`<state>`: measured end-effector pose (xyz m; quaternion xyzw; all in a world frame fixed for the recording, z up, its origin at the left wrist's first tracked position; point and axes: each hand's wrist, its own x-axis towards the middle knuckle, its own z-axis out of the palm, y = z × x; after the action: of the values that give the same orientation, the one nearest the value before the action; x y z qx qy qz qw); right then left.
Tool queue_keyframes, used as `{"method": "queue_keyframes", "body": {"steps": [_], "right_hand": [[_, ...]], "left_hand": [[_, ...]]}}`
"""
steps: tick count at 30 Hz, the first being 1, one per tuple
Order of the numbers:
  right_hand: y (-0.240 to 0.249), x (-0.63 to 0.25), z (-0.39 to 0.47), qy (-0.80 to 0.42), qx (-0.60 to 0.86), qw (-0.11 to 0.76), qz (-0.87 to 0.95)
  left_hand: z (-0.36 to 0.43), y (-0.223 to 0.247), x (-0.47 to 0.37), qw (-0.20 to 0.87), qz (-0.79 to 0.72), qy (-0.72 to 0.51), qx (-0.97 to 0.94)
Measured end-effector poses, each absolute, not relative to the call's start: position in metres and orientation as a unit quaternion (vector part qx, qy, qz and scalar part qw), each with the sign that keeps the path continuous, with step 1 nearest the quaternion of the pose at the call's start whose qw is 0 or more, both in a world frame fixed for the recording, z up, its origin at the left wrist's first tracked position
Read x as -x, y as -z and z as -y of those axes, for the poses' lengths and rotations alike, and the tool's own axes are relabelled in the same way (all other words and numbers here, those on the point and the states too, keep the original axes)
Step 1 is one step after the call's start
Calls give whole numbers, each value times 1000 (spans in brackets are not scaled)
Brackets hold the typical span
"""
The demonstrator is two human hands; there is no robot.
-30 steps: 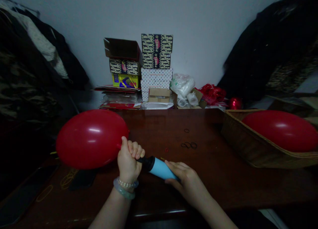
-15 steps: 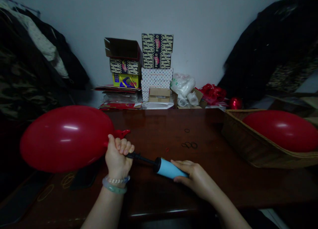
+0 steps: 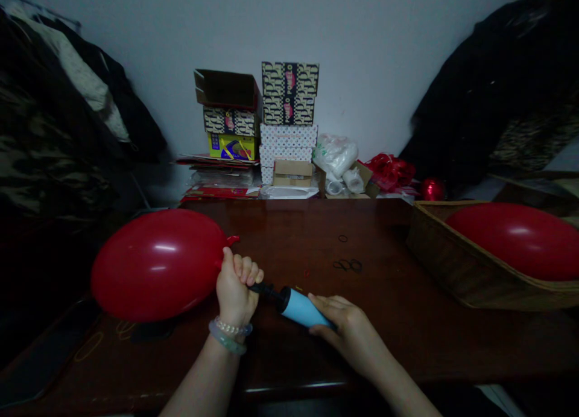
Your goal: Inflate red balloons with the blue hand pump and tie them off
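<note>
A blue balloon pump with a black end and rod lies across the space between my hands. My right hand is wrapped round its blue barrel. My left hand is a closed fist at the pump's black tip, pinching the neck region of a large inflated red balloon. The balloon bulges to the left of the fist, and a small red tail sticks out above my thumb. Whether the tip sits inside the balloon's mouth is hidden by my fingers.
A wicker basket at the right holds another red balloon. Dark rubber bands lie mid-table, yellowish bands at the left. Stacked boxes, plastic bags and red ribbon stand along the wall.
My left hand has moved right, toward the pump barrel, bringing the balloon along. Less of the black rod shows between fist and barrel. My right hand has barely shifted.
</note>
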<state>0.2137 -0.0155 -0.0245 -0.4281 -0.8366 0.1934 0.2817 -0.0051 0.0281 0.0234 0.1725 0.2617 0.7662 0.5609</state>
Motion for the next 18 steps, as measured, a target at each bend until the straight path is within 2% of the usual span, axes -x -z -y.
{"method": "queue_keyframes", "body": {"steps": [7, 18], "right_hand": [[31, -196, 22, -176, 429, 326, 824], [25, -216, 12, -203, 421, 290, 835]], "left_hand": [[-25, -23, -7, 558, -278, -758, -193], [-27, -26, 5, 535, -268, -782, -176]]}}
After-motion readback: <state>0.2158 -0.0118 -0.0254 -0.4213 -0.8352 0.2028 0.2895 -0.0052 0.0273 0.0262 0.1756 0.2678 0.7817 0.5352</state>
